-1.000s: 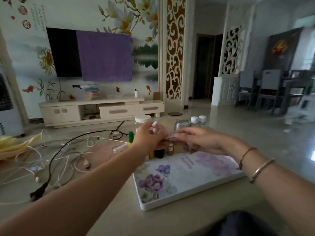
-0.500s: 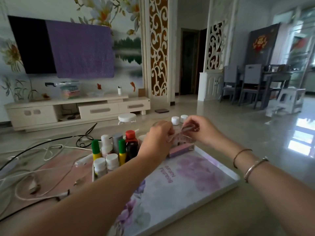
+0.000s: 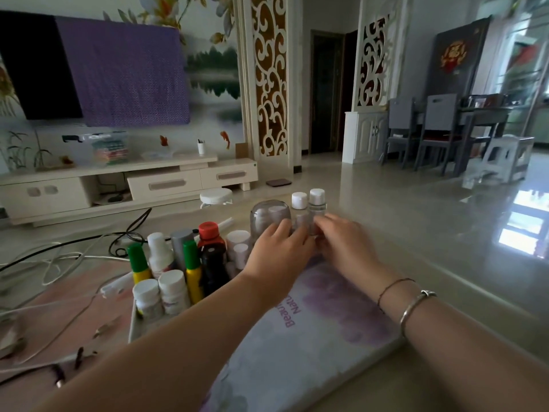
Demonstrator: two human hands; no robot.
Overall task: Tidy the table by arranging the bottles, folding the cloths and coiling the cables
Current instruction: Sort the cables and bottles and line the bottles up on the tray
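1. At nine o'clock, the cables (image 3: 59,260) are lying loose and tangled across the table (image 3: 445,391); by my reckoning, none are coiled yet.
2. Toward ten o'clock of the tray (image 3: 297,352), capped bottles (image 3: 184,269) are standing upright in a tight cluster at its far-left corner, so that part looks mostly arranged.
3. At the centre, the left hand (image 3: 279,257) is reaching forward with its fingers curling against a clear upturned cup (image 3: 269,215); whether it is truly gripping the cup is hard to tell.
4. Just at its three o'clock, the right hand (image 3: 344,248) is closing round two small white-capped bottles (image 3: 309,209), both hands nearly touching.
5. No cloths are showing on the table in this view, so the folding cannot be judged, and the coiling seems left to do.
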